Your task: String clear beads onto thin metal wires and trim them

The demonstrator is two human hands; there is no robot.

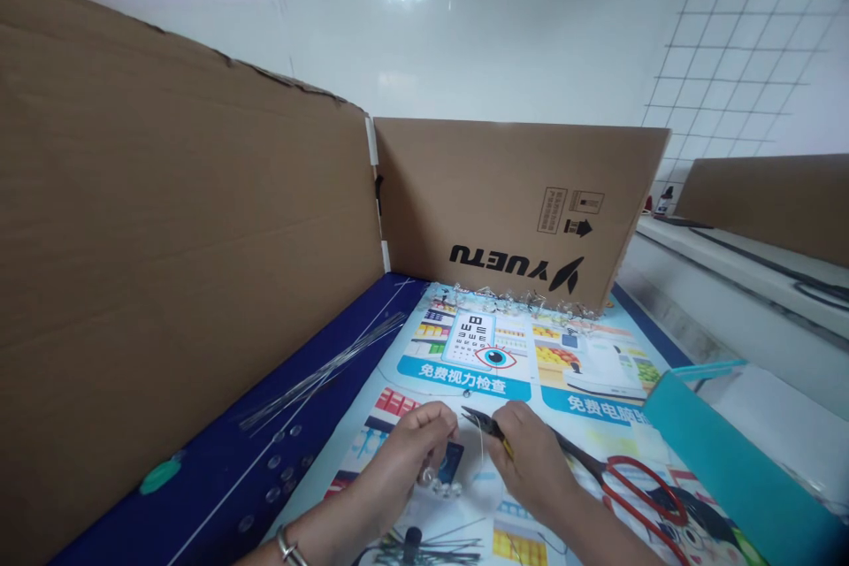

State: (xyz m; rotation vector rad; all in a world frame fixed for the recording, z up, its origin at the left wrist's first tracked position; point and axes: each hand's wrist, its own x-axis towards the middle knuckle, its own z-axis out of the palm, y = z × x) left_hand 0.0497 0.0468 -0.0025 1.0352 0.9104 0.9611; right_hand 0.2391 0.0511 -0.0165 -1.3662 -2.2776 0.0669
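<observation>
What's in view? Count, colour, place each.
Needle-nose pliers: one, black and yellow, bottom centre
Bead cluster: several beads, clear, bottom centre
Scissors: one, black and red, right
Loose beads: about eight, clear, left
Wires: one bunch, silver, left
Cardboard panels: three, brown, left, back, far right
Beadwork: uncountable, clear, along back panel
Thin strands: one bunch, dark, bottom
Poster: one, pale blue multicoloured, centre
Table surface: one, dark blue, under poster
Box: one, teal, right
Scrap: one, green, left
Bottle: one, dark-capped, far right
Cables: count unclear, black, far right
Ledge: one, white, far right
Grid: one, dark, upper right
Wall: one, white, behind
Bangle: one, silver, left wrist
Left hand: one, bare, at bead cluster
Right hand: one, bare, holding pliers
</observation>
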